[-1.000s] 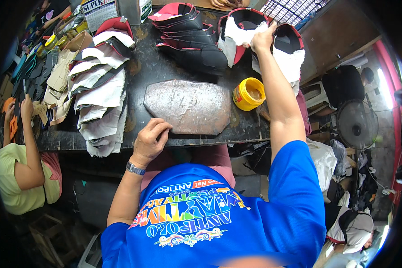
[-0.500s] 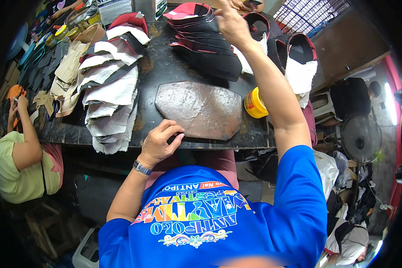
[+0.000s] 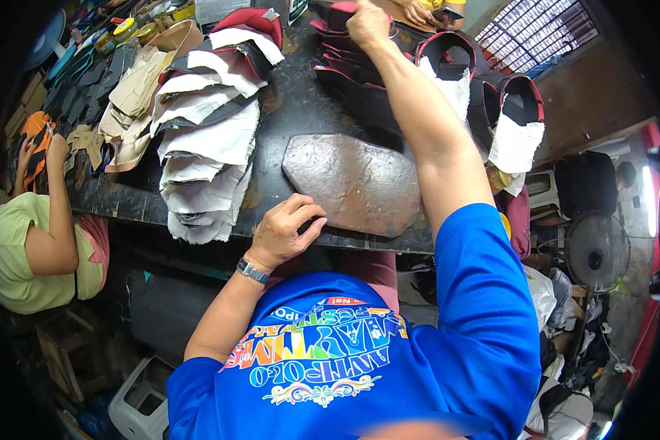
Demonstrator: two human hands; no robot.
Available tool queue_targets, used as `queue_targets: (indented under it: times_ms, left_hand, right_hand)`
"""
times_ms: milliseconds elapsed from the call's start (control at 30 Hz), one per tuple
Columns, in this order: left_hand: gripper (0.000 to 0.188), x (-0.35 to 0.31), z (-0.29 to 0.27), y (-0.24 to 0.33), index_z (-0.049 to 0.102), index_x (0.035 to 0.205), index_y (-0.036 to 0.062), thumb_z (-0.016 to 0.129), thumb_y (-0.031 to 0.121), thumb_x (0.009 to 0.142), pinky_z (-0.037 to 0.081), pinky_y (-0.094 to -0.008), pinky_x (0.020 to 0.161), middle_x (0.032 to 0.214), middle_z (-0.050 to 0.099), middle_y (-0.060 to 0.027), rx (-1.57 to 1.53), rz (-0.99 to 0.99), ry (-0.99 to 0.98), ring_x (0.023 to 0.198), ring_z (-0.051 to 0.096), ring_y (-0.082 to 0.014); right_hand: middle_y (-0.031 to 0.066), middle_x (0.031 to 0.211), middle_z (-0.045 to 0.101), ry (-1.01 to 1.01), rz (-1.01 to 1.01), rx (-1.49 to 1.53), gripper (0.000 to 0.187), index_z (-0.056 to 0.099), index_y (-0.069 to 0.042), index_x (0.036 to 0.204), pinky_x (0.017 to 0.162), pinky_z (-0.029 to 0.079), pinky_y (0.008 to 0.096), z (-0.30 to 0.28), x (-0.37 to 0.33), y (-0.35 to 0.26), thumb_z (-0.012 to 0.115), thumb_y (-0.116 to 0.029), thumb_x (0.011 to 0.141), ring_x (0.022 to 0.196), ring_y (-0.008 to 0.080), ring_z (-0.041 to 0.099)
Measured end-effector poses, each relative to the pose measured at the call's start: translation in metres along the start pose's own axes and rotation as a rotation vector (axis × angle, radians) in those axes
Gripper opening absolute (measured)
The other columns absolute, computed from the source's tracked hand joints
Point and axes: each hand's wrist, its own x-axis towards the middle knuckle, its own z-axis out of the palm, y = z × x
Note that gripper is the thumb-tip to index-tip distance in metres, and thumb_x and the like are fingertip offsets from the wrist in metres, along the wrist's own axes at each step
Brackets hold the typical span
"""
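My left hand point(image 3: 290, 229) rests loosely curled at the near left edge of a brown slab point(image 3: 352, 183), which lies flat on the dark table. A gap shows between its thumb and fingers, and nothing is in it. My right arm reaches far forward, and my right hand point(image 3: 369, 28) is at the far end of a stack of black shoe uppers with red lining point(image 3: 356, 92). The picture's top edge cuts off its fingertips, so its grip is hidden. A red-lined piece point(image 3: 339, 16) lies right beside that hand.
Left of the slab stands a tall stack of white-cloth-backed uppers point(image 3: 209, 158). More red-rimmed uppers point(image 3: 521, 110) stand at the right. A yellow tub point(image 3: 505, 226) shows partly behind my right arm. A co-worker point(image 3: 40, 242) sits at the left with orange material; another person's hands point(image 3: 433, 15) are across the table.
The whole view has shifted, so the table things appear farther right. My right hand has moved left over the far end of the upper stack. My left hand stays by the slab.
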Motion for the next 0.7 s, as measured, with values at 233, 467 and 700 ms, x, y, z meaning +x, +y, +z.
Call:
queue_targets:
  times_ms: [233, 467, 700]
  left_hand:
    - [0.010, -0.001, 0.001, 0.000, 0.073, 0.094, 0.0056, 0.078, 0.007, 0.085, 0.057, -0.0372, 0.074, 0.094, 0.068, -0.0107, 0.010, -0.027, 0.002, 0.084, 0.070, -0.0302]
    - [0.034, -0.002, -0.002, -0.017, 0.059, 0.132, 0.0025, 0.061, 0.016, 0.101, 0.049, -0.0372, 0.101, 0.126, 0.062, -0.0142, -0.312, -0.313, 0.309, 0.119, 0.061, -0.0274]
    - [0.058, 0.010, -0.010, -0.027, 0.050, 0.145, 0.0009, 0.041, 0.047, 0.110, 0.040, -0.0420, 0.115, 0.142, 0.055, -0.0126, -1.030, -0.410, 0.386, 0.134, 0.052, -0.0240]
  right_hand:
    - [0.0148, 0.114, 0.070, 0.510, -0.255, 0.086, 0.043, 0.059, 0.003, 0.136, 0.096, 0.050, 0.0376, -0.059, -0.007, -0.020, 0.058, 0.002, 0.093, 0.104, 0.0265, 0.066]
    - [0.0088, 0.106, 0.075, 0.052, -0.412, 0.100, 0.078, 0.042, -0.012, 0.155, 0.100, 0.048, 0.0419, -0.174, -0.176, -0.116, 0.062, 0.013, 0.083, 0.107, 0.0262, 0.062]
    - [0.0043, 0.105, 0.071, -0.068, -0.009, 0.340, 0.067, 0.049, -0.012, 0.154, 0.086, 0.051, 0.0256, -0.186, -0.296, -0.115, 0.053, 0.014, 0.093, 0.091, 0.0138, 0.062]
